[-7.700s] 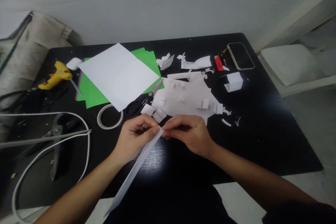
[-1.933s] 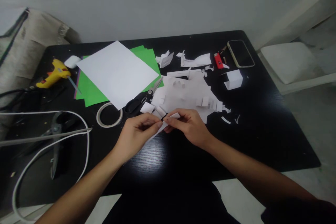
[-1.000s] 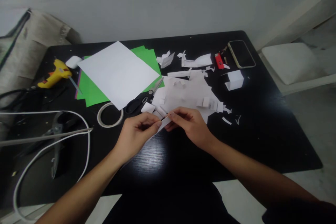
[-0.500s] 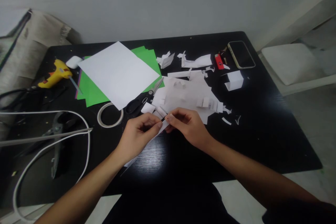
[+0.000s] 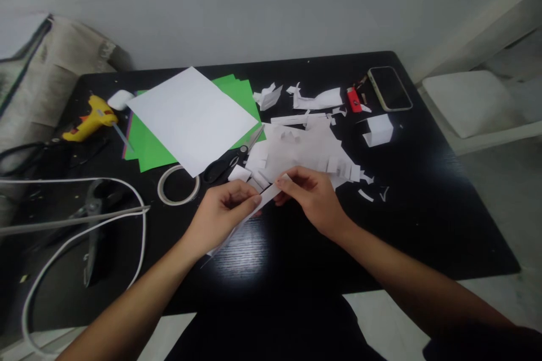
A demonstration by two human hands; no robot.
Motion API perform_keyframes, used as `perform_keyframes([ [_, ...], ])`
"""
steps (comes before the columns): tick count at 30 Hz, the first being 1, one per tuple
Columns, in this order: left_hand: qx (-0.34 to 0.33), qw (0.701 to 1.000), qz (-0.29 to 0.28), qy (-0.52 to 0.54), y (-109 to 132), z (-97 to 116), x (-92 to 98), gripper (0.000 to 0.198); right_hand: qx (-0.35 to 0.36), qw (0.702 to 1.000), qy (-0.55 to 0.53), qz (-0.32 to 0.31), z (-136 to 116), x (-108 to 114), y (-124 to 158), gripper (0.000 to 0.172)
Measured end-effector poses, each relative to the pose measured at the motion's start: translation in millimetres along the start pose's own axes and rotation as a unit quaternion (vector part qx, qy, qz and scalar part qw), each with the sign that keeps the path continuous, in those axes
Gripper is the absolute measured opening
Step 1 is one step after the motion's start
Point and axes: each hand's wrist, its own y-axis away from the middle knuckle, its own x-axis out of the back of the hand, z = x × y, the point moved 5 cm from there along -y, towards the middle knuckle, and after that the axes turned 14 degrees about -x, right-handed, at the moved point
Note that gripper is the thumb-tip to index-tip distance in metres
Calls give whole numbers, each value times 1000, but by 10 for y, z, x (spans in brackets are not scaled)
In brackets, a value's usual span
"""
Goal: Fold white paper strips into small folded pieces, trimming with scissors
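A narrow strip of white paper [image 5: 269,194] is stretched slantwise between my two hands, over the near middle of the table. My left hand [image 5: 224,211] pinches it along its length between thumb and fingers. At its upper right end, my right hand [image 5: 311,197] grips it with thumb and forefinger. The lower part of the strip runs out beneath my left hand toward the table's front. Just beyond my hands lies a cut white paper piece [image 5: 296,152] with small folded tabs, and several paper scraps [image 5: 239,173] around it.
Scissors [image 5: 220,168] and a tape roll [image 5: 161,192] lie left of my hands. Behind are a white sheet [image 5: 192,118] on green paper [image 5: 154,152], and a yellow glue gun [image 5: 91,119]. A white cable [image 5: 143,237] loops at left. A red lighter [image 5: 353,100] and phone [image 5: 390,88] lie far right.
My right hand has shifted slightly right, away from my left hand. More of the paper strip now shows between them, and its lower end has moved up and right.
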Motion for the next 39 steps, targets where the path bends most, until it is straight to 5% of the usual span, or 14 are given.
perform_keyframes([
  [9, 3, 999, -12, 49, 9, -21, -12, 14, -82, 992, 14, -99, 140, -151, -18, 31],
  [39, -53, 998, 22, -16, -1, 52, 25, 10, -4, 998, 13, -54, 66, -113, 15, 30],
])
